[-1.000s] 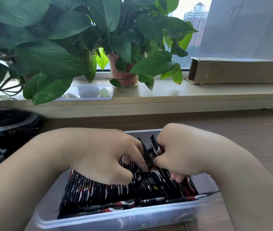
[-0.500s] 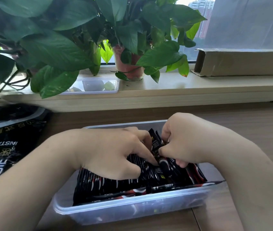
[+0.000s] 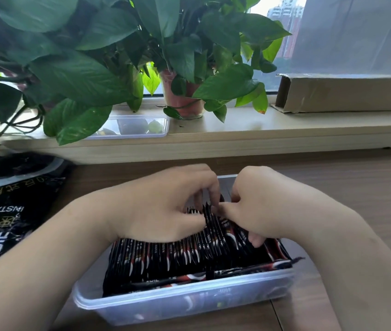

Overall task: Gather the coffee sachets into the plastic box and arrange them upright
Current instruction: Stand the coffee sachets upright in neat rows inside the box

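A clear plastic box [image 3: 182, 299] sits on the wooden table in front of me. It is packed with several black and red coffee sachets [image 3: 180, 256] standing on edge in a row, and one sachet lies flat along the near wall. My left hand [image 3: 163, 209] rests on the row's far left part, fingers curled onto the sachet tops. My right hand [image 3: 259, 211] pinches sachet tops at the row's far right. The two hands almost touch over the middle of the box. The far end of the box is hidden under my hands.
A black instant-coffee bag [image 3: 10, 211] lies on the table at left. On the window ledge stand a potted plant [image 3: 180, 91] with big leaves, a second clear plastic box [image 3: 139, 130] and a cardboard box [image 3: 342, 91]. Bare table extends to the right.
Both hands have shifted toward the far end of the box and come closer together. The sachets under them stand more upright than before.
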Available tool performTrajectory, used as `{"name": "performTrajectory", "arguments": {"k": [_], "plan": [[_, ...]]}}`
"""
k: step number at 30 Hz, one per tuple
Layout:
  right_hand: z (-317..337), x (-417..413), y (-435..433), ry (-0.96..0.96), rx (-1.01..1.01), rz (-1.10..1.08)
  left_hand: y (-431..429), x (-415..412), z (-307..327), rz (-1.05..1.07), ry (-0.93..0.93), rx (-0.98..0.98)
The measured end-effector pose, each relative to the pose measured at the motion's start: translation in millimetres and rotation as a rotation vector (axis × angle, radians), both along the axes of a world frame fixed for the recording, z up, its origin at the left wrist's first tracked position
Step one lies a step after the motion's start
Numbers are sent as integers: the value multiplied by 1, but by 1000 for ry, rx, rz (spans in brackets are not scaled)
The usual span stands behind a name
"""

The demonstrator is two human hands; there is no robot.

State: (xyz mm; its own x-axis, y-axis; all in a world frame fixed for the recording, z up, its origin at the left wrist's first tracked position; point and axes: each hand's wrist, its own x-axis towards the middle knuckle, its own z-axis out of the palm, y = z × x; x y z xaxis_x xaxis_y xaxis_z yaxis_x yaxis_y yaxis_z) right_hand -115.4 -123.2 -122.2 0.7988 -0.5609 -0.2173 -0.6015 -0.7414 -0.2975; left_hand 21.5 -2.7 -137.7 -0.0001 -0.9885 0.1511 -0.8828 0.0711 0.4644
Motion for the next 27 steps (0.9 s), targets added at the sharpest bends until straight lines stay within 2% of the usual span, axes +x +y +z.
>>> {"name": "performTrajectory", "arguments": {"k": [3,8,13,16,20,24,27], "plan": [[4,-7,-5,-20,114,39,-1,0,4,-5,39,8],[2,-6,-6,-49,153,28,1,-1,6,-46,44,37],[-1,-3,-5,-48,98,33,-1,-1,2,-68,-9,104],[0,-5,-6,-56,109,37,-1,1,-3,-4,-85,41],[4,-8,-8,-90,172,16,0,3,-5,20,-151,103],[8,-11,-9,-231,194,-32,0,2,-7,3,-254,215],[14,-15,-19,-449,42,-67,1,0,-1,-35,-244,250]]}}
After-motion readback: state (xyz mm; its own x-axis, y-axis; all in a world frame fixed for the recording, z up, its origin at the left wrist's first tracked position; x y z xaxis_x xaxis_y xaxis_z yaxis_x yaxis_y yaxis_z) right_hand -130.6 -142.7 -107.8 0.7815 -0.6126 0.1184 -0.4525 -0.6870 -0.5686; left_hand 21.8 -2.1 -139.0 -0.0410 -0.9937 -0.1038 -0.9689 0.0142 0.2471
